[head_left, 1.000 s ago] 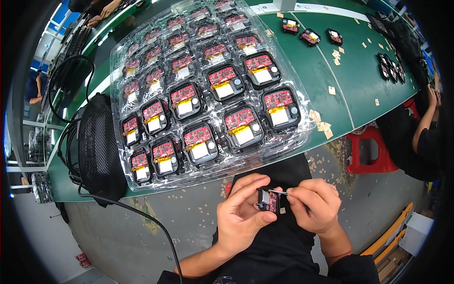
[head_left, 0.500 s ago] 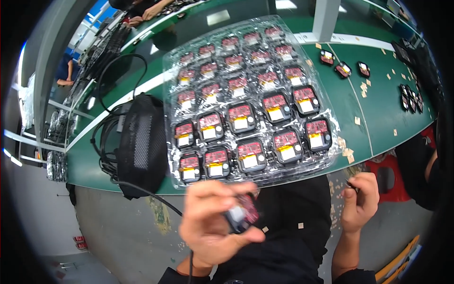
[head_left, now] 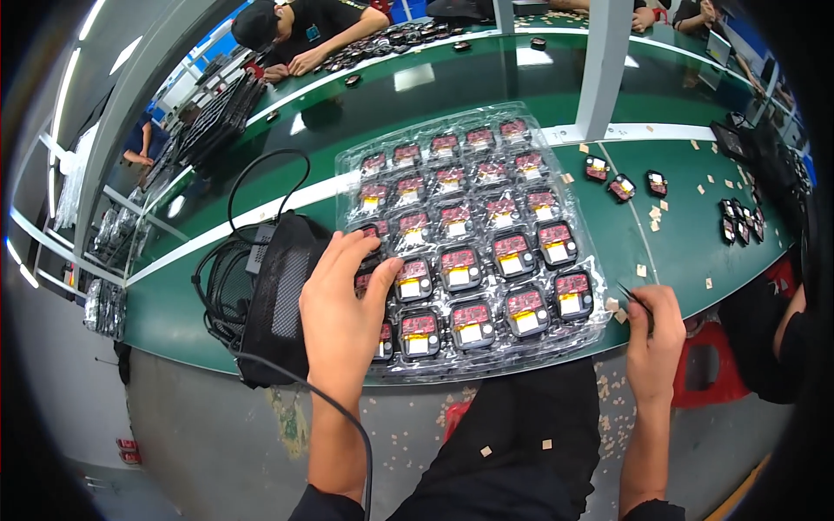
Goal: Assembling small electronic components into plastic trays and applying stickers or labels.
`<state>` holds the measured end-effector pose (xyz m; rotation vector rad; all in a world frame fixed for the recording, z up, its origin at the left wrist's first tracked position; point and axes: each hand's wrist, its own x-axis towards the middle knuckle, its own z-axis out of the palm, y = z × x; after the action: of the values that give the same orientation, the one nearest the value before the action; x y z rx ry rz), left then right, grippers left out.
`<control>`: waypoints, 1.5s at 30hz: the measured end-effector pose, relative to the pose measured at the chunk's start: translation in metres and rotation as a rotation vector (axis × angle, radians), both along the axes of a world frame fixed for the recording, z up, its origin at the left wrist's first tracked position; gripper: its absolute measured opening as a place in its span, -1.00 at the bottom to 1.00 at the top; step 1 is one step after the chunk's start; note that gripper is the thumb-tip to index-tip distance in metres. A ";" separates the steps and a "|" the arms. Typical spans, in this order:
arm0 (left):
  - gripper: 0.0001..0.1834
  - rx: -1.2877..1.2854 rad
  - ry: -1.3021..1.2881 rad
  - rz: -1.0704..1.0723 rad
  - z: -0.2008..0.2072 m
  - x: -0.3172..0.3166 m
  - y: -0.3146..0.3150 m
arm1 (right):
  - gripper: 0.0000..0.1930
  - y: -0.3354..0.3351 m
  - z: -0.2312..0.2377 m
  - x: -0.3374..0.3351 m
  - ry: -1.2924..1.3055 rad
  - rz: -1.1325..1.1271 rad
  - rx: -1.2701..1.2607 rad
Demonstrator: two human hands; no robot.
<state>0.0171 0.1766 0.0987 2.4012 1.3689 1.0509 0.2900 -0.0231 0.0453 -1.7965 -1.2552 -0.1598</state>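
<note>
Clear plastic tray (head_left: 580, 260), glossy, crinkled, catching glare. Green tabletop (head_left: 686, 243) smooth, semi-gloss, mirroring ceiling lights. Black mesh pouch (head_left: 282, 295) at left: matt woven fabric. Black cable (head_left: 252, 174) rubbery, matt. Paper scraps (head_left: 643, 271) dull tan, lower right.

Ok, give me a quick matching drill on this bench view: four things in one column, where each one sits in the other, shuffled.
Things:
1. left hand
2. right hand
3. black mesh pouch with cables
4. three loose small black modules

Places:
A. on the green table, right of the clear plastic tray
B. resting on the tray's left columns
C. left of the tray, on the table
D. at the table's near edge, right of the tray, holding thin dark tweezers

Pairs: 1-B, 2-D, 3-C, 4-A
</note>
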 end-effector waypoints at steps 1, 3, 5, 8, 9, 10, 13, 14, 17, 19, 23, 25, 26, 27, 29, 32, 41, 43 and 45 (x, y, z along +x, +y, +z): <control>-0.69 -0.010 0.023 0.001 -0.001 -0.001 -0.002 | -0.91 0.007 0.001 0.003 -0.004 -0.010 -0.057; -0.65 -0.025 0.098 -0.032 -0.002 -0.002 -0.003 | -0.86 0.014 0.002 0.015 -0.006 -0.028 -0.188; -0.62 -0.037 0.163 -0.041 0.003 -0.002 -0.006 | -0.77 0.027 0.003 0.024 -0.089 -0.075 -0.268; -0.55 -0.055 0.224 -0.016 0.003 -0.013 -0.008 | -0.50 0.050 0.009 0.029 -0.162 -0.098 -0.408; -0.54 -0.081 0.215 -0.026 0.004 -0.011 -0.009 | -0.40 0.056 0.009 0.037 -0.199 -0.074 -0.462; -0.54 -0.108 0.211 -0.031 0.006 -0.010 -0.010 | -0.40 0.062 0.008 0.042 -0.201 -0.086 -0.465; -0.41 -0.048 0.324 0.006 0.008 -0.004 -0.015 | -0.30 0.073 0.013 0.053 -0.227 -0.154 -0.592; -0.41 -0.047 0.319 0.004 0.008 -0.003 -0.018 | -0.30 0.073 0.014 0.052 -0.231 -0.158 -0.592; -0.23 0.115 0.248 0.052 0.012 -0.002 -0.032 | -0.37 0.072 0.012 0.049 -0.208 -0.169 -0.583; -0.24 0.170 0.092 0.002 0.012 0.000 -0.044 | -0.54 0.069 0.006 0.045 -0.176 -0.149 -0.473; -0.51 0.355 -0.085 -0.361 0.002 0.002 -0.081 | -0.72 0.043 0.002 0.039 -0.138 -0.167 -0.345; -0.72 0.403 -0.276 -0.624 -0.011 0.008 -0.109 | -0.73 0.037 0.009 0.026 -0.128 -0.178 -0.378; -0.77 0.416 -0.350 -0.783 -0.014 0.016 -0.115 | -0.74 0.033 0.009 0.023 -0.116 -0.201 -0.406; -0.86 0.322 -0.252 -0.990 -0.006 0.014 -0.120 | -0.75 0.029 0.004 0.023 -0.104 -0.156 -0.348; -0.82 0.102 -0.390 -1.002 -0.032 0.023 -0.148 | -0.73 0.022 0.001 0.015 -0.072 -0.132 -0.232; -0.72 -0.393 -0.623 -0.958 -0.061 0.039 -0.166 | -0.59 -0.002 0.005 0.002 -0.031 -0.070 -0.116; -0.39 -1.306 -0.964 -0.809 -0.078 0.038 -0.170 | -0.41 -0.066 0.006 -0.032 0.237 0.376 -0.034; -0.37 -1.351 -1.181 -0.780 -0.075 0.046 -0.175 | -0.44 -0.069 0.007 -0.041 0.298 0.441 -0.121; -0.36 -1.238 -1.110 -0.806 -0.085 0.044 -0.176 | -0.46 -0.065 0.006 -0.049 0.302 0.511 -0.154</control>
<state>0.0612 0.0001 0.0137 0.9093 0.2998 0.6840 0.2408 -0.0883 0.0509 -1.4952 -1.4839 0.4880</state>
